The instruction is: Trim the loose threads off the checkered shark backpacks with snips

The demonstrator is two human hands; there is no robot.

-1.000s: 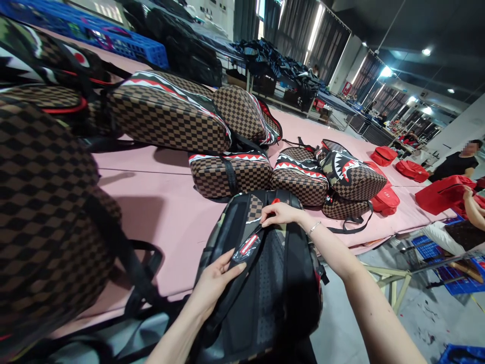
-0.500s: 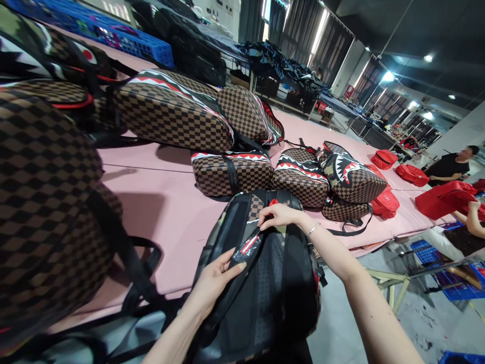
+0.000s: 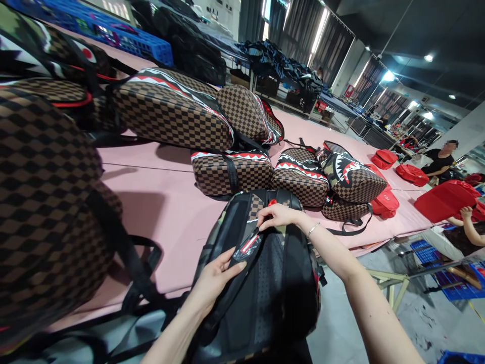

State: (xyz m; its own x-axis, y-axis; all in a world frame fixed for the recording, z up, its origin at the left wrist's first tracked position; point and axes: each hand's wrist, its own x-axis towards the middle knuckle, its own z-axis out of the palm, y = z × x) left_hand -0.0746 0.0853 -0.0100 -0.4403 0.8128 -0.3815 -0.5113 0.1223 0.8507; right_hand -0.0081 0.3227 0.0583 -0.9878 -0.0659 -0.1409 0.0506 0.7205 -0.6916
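Head view, the only one I have. Compared with half a second ago, I find both hands practically unmoved. The change is at far right: a co-worker's hand [image 3: 467, 215] and the red, boxy bag [image 3: 441, 199] beside it have shifted, and a person in dark clothing [image 3: 439, 161] has changed position. I judge that none of this affects the handling here, which appears to be fine, steady work.

The clear plastic sleeve with a red-and-white label [image 3: 248, 247] lies over the back of the black, padded backpack [image 3: 271, 303]. My left hand [image 3: 216, 277] has its grip narrowed on the sleeve's lower end. My right hand [image 3: 278, 216] has its grip pinched on what appears to be a thin dark cord [image 3: 255, 232]; the fingers hide the exact contact.

Pink surface [image 3: 182, 217] shows between the backpack and the large brown-and-black checkered bag [image 3: 41, 212]. Smaller checkered bags [image 3: 231, 174] crowd its top. Its right side extends past the surface's edge, above grey floor [image 3: 341, 313].
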